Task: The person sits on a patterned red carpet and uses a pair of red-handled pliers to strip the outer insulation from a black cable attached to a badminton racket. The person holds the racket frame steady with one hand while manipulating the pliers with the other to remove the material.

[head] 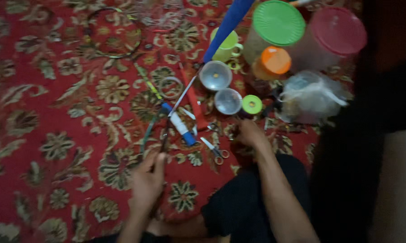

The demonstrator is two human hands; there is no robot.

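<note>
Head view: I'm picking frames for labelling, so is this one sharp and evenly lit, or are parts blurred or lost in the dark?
Head view: dim overall, soft with motion blur; left hand and right hand are smeared, the small scissors only roughly legible; the right edge falls into near-black shadow; the green lid and orange lid are the brightest, without harsh glare.

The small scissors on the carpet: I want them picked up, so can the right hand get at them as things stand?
Probably yes: the scissors lie uncovered on the carpet just beside the right hand, with nothing between them.

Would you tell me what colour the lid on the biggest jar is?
Bright green lid, clearest in the head view.
</note>
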